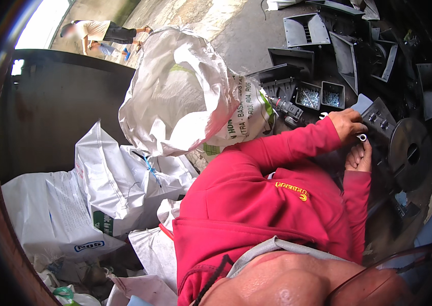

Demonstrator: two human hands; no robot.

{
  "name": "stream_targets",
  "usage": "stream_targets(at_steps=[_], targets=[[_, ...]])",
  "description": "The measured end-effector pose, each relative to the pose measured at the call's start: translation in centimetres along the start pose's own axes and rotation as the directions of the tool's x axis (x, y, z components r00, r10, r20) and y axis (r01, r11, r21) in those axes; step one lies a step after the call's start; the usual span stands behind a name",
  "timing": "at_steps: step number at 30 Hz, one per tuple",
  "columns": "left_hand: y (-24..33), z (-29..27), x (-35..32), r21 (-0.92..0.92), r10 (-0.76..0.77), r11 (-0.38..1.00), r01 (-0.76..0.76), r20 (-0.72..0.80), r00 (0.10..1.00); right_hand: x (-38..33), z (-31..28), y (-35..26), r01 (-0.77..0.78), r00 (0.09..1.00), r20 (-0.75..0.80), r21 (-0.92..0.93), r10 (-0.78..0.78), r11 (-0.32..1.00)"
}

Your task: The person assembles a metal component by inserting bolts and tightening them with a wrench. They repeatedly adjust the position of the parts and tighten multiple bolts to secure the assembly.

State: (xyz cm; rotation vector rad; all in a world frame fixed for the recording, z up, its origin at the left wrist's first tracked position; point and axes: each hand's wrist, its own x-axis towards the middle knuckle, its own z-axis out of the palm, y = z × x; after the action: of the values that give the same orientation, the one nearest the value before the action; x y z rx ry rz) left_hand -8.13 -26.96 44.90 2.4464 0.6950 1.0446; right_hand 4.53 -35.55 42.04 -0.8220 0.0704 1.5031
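Note:
A combination wrench [362, 137] passes through my left hand [347, 125]; its ring end and the tip of its open end show on either side of the closed fingers. Just below the ring end, my right hand [360, 156] is closed in a pinch, and whatever its fingers hold is hidden. Beside both hands lies a dark metal part [380, 118] with several bolt heads or holes along it. A round black disc [410, 148] with a central hole leans near that part. To the left of my left hand are a cordless drill [287, 108] and two square trays [308, 96] of screws.
Many black hopper-shaped housings [306, 30] are piled at the far right. A large open white sack [175, 97] stands left of my arm, with more white sacks [109, 178] behind it. A dark panel [63, 117] rises at the left. Another person [106, 31] is in the background.

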Motion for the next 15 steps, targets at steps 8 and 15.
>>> stream_targets(at_steps=[8,15], targets=[[-0.7,0.9,-0.4,0.023,0.023,1.0,-0.021,-0.088,0.996,0.3,0.1,-0.1,0.001,0.999,-0.033,-0.032,-0.002,0.999],[0.1,0.0,-0.9,-0.066,-0.185,0.981,0.18,-0.062,0.981,0.0,1.1,0.2,0.019,0.999,-0.037,-0.052,-0.021,0.998]])
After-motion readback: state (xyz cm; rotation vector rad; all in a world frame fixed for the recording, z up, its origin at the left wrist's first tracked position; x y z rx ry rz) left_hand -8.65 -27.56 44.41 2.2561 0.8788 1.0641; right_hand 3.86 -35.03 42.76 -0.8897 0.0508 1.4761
